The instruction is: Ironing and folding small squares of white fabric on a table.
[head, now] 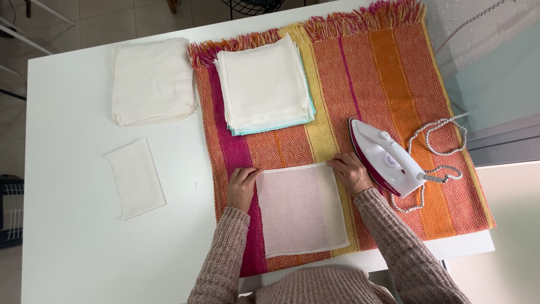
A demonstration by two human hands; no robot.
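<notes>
Pressing both hands flat, fingers spread, I hold a thin, sheer white square cloth (301, 208) by its top corners: left hand (242, 187) at the left edge, right hand (351, 173) at the right. It lies on a striped orange-pink woven mat (394, 84) covering the white counter (67, 236). A white-and-magenta iron (385, 157) rests just beside my right hand.

The mat (360, 84) is striped orange, yellow and magenta with a pink fringe; cloths (264, 84) are cream, the iron (385, 157) white and magenta.
</notes>
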